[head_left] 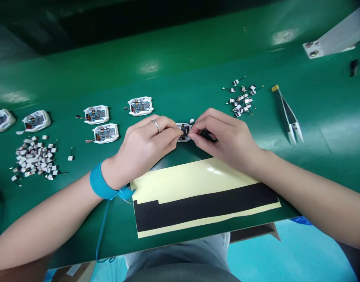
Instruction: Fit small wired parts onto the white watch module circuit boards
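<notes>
Between my hands lies a white watch-like case with a circuit board inside [185, 127], partly covered by my fingers. My left hand [152, 139], with a ring and a blue wrist strap [102, 182], grips the case's left side with its fingertips. On the right side, my right hand [223, 135] has thumb and forefinger pinched at the case's edge; whatever is between them is too small to make out. A small round white piece [192, 121] sticks up at the case's upper right corner. Just below lies a yellow sheet [180, 174] bearing a black strip [206, 207].
Several similar open cases [140, 106] stand to the left on the green table [180, 86]. Small white wired parts lie in a left pile [35, 158] and a right pile [243, 100]. Tweezers [287, 113] rest at the right, near a metal bracket [329, 43].
</notes>
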`<action>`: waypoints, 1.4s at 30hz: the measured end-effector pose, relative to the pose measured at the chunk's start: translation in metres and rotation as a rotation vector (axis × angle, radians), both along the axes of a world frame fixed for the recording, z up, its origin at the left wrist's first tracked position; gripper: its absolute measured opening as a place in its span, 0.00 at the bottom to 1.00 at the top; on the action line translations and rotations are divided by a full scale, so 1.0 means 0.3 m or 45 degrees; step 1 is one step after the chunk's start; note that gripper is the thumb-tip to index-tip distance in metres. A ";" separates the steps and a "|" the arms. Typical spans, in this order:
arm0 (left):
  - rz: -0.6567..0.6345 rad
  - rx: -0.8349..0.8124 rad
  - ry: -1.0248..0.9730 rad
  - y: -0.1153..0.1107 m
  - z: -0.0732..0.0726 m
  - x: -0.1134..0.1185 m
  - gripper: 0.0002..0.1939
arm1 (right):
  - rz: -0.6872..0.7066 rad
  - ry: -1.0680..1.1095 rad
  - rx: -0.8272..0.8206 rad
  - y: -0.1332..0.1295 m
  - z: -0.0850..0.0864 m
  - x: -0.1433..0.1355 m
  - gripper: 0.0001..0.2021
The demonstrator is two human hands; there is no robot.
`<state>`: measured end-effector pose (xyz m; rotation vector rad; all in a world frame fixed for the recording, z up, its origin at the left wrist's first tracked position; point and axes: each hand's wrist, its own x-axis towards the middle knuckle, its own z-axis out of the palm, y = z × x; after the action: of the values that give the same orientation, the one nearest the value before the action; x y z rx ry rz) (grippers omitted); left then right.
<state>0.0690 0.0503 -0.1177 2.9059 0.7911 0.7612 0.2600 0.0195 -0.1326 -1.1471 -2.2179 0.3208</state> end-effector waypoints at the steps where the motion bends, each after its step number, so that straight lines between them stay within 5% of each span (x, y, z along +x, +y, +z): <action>1: -0.010 -0.038 -0.030 0.005 -0.005 -0.002 0.04 | 0.007 0.008 -0.037 0.003 -0.003 0.004 0.03; 7: -0.070 -0.149 0.012 0.028 -0.033 -0.010 0.07 | -0.031 -0.054 -0.250 0.032 -0.026 0.021 0.32; 15: -0.009 -0.106 0.218 0.020 -0.031 0.000 0.11 | -0.015 0.108 -0.313 0.047 -0.044 0.006 0.27; 42: 0.099 -0.069 0.225 0.004 -0.030 0.022 0.09 | -0.011 0.025 -0.348 0.047 -0.040 0.014 0.23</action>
<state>0.0756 0.0517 -0.1267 2.9385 0.9297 0.4841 0.2642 0.0335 -0.1447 -1.2871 -2.1987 0.6446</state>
